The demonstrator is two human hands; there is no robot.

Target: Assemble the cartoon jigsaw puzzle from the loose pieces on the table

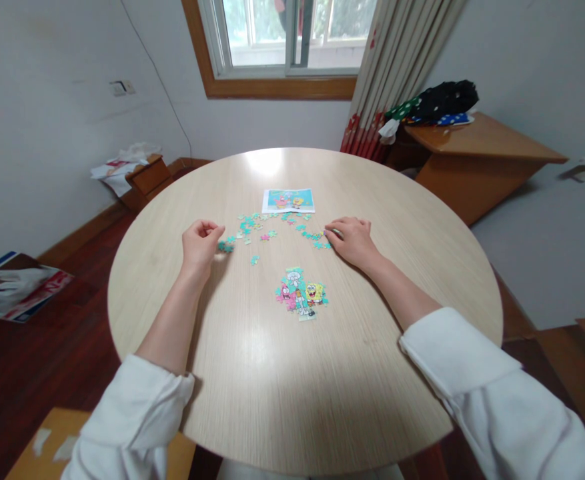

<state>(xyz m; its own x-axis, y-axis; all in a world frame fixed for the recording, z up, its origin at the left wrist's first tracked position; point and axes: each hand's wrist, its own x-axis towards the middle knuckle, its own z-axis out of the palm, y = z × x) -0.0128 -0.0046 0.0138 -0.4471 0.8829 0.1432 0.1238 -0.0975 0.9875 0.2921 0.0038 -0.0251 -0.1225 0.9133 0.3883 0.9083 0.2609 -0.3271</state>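
Observation:
A partly joined jigsaw puzzle [299, 293] with cartoon figures lies flat on the round table [282, 387], between my forearms. Beyond it, loose teal, pale and pink puzzle pieces [245, 225] are scattered. My left hand [202, 245] is closed in a pinch, just left of a small group of teal pieces [225, 245]; whatever its fingertips hold is too small to make out. On the other side, my right hand [351, 239] rests by more teal pieces [315, 236], its fingers curled together round a small greenish puzzle piece [339, 233].
A printed reference picture [289, 201] lies behind the loose pieces. Past the table's far edge are a window [287, 40] and a curtain [392, 60]. A wooden desk [482, 143] with cloths stands at the right, and a bag [9, 290] lies on the floor at the left.

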